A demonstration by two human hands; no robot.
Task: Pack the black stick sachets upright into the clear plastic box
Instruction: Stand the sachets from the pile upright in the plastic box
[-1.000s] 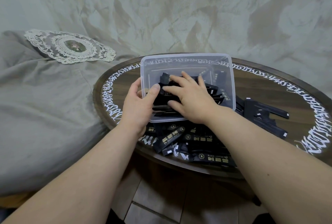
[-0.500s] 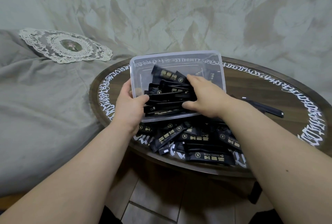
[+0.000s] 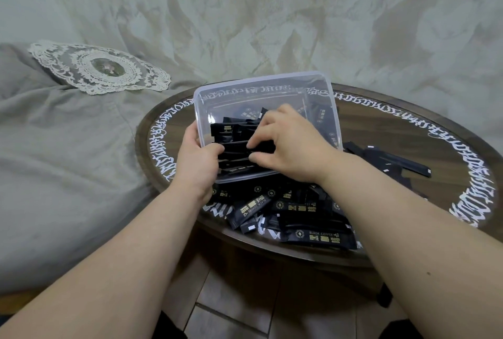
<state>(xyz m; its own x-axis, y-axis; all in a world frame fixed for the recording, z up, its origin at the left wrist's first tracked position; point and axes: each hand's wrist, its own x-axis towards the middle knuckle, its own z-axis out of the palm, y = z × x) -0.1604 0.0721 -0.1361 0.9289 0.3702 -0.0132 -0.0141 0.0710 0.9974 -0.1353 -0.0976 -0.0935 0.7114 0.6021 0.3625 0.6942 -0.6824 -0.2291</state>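
Note:
A clear plastic box (image 3: 261, 88) is tilted toward me on the round table, its near rim resting on loose sachets. My left hand (image 3: 196, 159) grips the box's near left corner, thumb over the rim. Inside the box, my right hand (image 3: 285, 145) pinches a bundle of black stick sachets (image 3: 234, 134) lying on edge against the near wall. A heap of loose black sachets (image 3: 285, 208) with gold print lies on the table in front of the box. More sachets (image 3: 392, 164) lie to the right of my right wrist.
The dark wooden round table (image 3: 408, 134) has white lettering around its rim. A grey fabric seat (image 3: 68, 148) with a lace doily (image 3: 95, 68) lies to the left. A marbled wall stands behind. Tiled floor (image 3: 231, 306) shows below the table's near edge.
The box has tipped further toward me. My right hand moved from the bundle's right end to its top, fingers now pinching the sachets. The left hand keeps its hold on the corner.

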